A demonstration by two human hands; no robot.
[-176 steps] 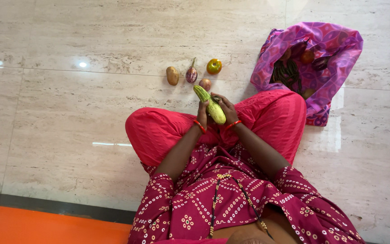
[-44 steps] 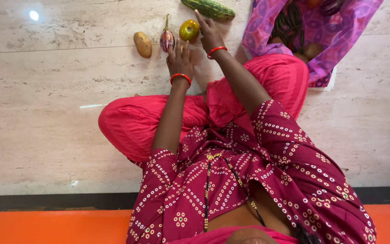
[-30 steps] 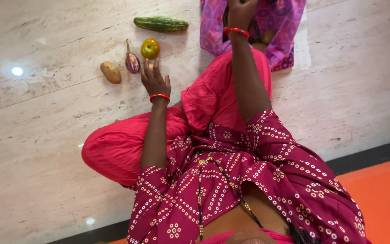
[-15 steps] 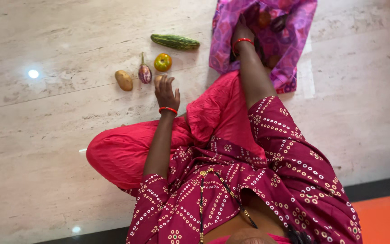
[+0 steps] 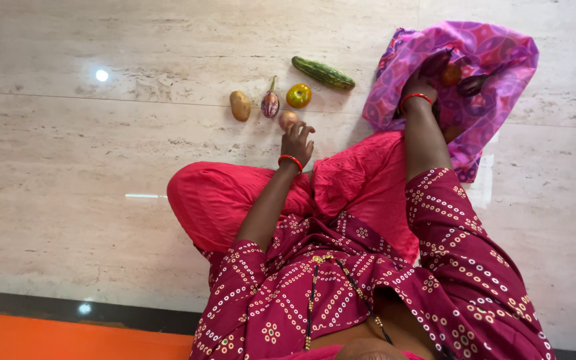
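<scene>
Up at the right of the frame, the right hand (image 5: 419, 85) is sunk into the mouth of the purple-and-pink patterned cloth bag (image 5: 498, 57), with the dark vegetables inside lying just beyond its fingers toward the upper right. The fingers are buried in the folds, so I cannot tell whether they are curled round anything or slack. The left hand (image 5: 297, 139) sits near the centre of the frame, fingers loosely spread and holding nothing, their tips just beside the small round brownish onion (image 5: 289, 120). Above it a row lies on the pale marble floor (image 5: 101, 167): a tan potato (image 5: 239, 105), a small striped purple brinjal (image 5: 270, 103) and a green-and-red tomato (image 5: 299, 95). The long dark green cucumber (image 5: 323, 73) slants from upper left to lower right, between row and bag.
</scene>
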